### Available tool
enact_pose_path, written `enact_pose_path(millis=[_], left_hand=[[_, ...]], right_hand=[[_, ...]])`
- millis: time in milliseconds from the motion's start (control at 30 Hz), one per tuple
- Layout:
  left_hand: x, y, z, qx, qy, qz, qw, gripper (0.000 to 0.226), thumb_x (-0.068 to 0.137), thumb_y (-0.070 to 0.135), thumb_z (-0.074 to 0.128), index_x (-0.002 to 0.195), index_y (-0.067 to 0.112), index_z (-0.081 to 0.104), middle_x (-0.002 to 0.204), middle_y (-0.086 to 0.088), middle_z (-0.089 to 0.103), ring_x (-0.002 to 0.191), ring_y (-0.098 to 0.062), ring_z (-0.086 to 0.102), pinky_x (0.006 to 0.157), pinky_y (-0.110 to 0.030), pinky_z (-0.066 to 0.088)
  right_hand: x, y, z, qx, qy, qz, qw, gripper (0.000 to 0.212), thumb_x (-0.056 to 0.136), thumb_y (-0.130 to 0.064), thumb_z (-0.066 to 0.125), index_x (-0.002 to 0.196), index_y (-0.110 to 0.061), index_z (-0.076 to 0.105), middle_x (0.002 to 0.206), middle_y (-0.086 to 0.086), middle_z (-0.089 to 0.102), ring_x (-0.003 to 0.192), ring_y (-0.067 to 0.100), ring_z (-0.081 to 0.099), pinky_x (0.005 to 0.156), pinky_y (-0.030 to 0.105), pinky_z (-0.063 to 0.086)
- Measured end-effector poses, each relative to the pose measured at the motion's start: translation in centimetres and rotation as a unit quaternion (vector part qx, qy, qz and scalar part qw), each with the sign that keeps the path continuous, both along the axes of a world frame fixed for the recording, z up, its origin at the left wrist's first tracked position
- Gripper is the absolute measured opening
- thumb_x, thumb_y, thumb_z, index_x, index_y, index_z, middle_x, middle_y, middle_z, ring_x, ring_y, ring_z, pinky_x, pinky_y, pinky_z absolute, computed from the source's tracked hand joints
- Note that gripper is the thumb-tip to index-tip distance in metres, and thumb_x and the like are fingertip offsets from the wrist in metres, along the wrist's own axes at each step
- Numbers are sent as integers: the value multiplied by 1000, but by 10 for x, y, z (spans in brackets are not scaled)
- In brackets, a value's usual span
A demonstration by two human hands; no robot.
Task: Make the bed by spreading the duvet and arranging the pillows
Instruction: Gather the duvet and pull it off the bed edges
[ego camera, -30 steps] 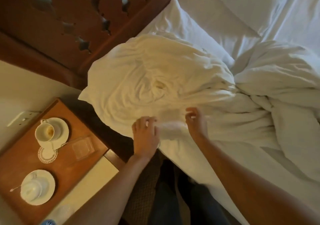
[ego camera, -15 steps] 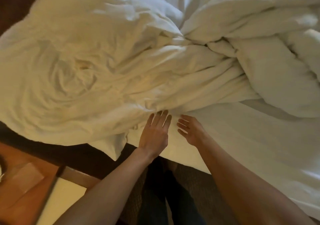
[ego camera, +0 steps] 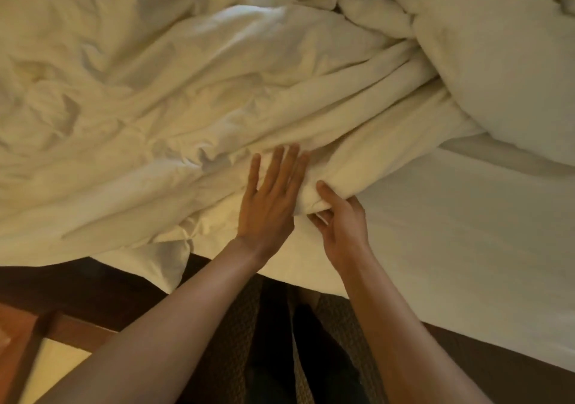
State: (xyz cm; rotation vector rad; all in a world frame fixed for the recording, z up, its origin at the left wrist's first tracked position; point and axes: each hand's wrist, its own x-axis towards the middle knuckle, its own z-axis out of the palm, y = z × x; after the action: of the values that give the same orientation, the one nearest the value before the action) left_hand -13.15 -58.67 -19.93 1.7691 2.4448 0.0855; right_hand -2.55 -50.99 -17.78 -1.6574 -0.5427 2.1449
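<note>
Duvet [ego camera: 193,98] lies bunched and creased across the upper and left bed, its edge hanging over the near side. Left hand [ego camera: 270,199] rests flat on it, fingers straight and together. Right hand [ego camera: 339,220], just beside, pinches a fold of the duvet edge between thumb and curled fingers. Bare sheet [ego camera: 466,235] lies right of the hands

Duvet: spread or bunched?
Bunched. The duvet lies in twisted folds, leaving the bare sheet uncovered. The right hand pinches its edge; the left hand rests flat on it.
</note>
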Motion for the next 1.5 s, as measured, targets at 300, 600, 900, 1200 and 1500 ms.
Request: enact_pose_path(millis=[300, 600, 900, 1200, 1500], left_hand=[[38, -49, -5, -2, -63, -90, 994, 85, 67, -16, 22, 151, -4, 30, 159, -22, 26, 147, -36, 23, 115, -53, 32], [36, -56, -20, -122, -92, -47, 987, 104, 63, -14, 57, 156, 1, 12, 163, -19, 10, 151, -34, 11, 121, -49, 20], [132, -12, 0, -101, -172, -155, 968, 113, 80, 41, 71, 158, 11, -5, 166, -8, -10, 153, -26, -9, 123, -54, 9], [181, 57, -3, -19, -209, -178, 961, 90, 69, -13, 39, 155, 1, 19, 162, -15, 19, 152, -28, 13, 122, -49, 18], [214, 17, -18, -103, -132, -161, 973, 99, 63, -5, 30, 155, 1, -5, 164, -15, 0, 152, -30, 0, 123, -48, 10]], right_hand=[[27, 81, 4, -41, -17, -130, 991, 54, 82, -38, 77, 128, -13, 61, 117, 8, 71, 107, 26, 67, 92, 45, 55], [108, 54, -2, 15, -107, -292, 950, 23, 89, -36, 71, 102, -18, 69, 108, 3, 74, 95, 19, 71, 88, 39, 58], [143, 2, 8, 7, -83, -259, 962, 35, 96, -34, 62, 122, -12, 66, 110, 5, 74, 99, 20, 72, 88, 38, 57], [182, 60, 10, 56, -176, -140, 973, 78, 70, -66, 75, 129, -18, 56, 119, -2, 68, 109, 18, 65, 97, 38, 52], [203, 172, 6, 32, -116, 45, 992, 50, 87, -45, 71, 124, -13, 60, 110, 2, 69, 103, 24, 66, 94, 40, 54]])
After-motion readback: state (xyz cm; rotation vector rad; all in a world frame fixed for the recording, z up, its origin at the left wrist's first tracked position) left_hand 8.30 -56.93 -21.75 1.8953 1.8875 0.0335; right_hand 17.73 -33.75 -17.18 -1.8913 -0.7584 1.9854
